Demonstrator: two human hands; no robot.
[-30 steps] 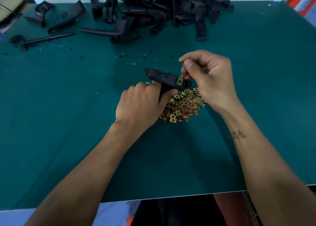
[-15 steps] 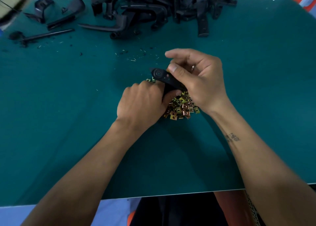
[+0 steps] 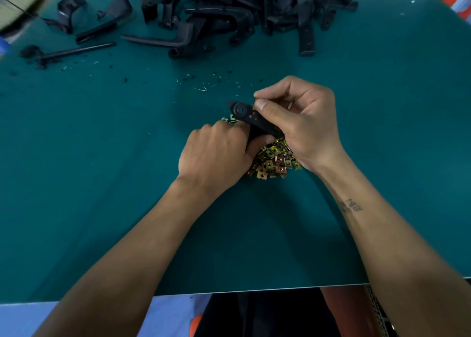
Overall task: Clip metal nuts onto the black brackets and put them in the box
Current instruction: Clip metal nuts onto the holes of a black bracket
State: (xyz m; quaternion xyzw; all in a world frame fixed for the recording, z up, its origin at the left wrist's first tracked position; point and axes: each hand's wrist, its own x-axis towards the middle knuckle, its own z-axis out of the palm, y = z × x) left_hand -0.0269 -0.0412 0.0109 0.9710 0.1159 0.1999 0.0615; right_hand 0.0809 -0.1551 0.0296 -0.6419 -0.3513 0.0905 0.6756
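A flat dark-green work table point(image 3: 102, 183) is filling most of the frame, its pale front edge running along the bottom, with a strip of light floor showing at the lower left and a white wall along the top. At the top centre a big heap of black plastic brackets point(image 3: 254, 8) is lying against the wall, partly cut off by the frame edge, with a few loose black parts point(image 3: 84, 23) spreading toward the upper left. A blurred brown cardboard box point(image 3: 17, 2) is sitting at the upper-left corner, mostly out of frame, so its contents cannot be made out. Small dark crumbs and pale slivers point(image 3: 204, 84) are scattering across the cloth above the hands.

In the middle, the left hand point(image 3: 219, 158) is gripping the lower end of a single long black plastic bracket point(image 3: 251, 118), which is angling up toward the upper left, its round boss showing. The right hand point(image 3: 300, 122) is pinching thumb and forefinger together at the bracket's upper edge; whatever it is pinching is too hidden to identify. Both hands are close together over a pile of small square gold-and-copper metal clip nuts point(image 3: 276, 160), which is lying on the table and half covered by the palms.
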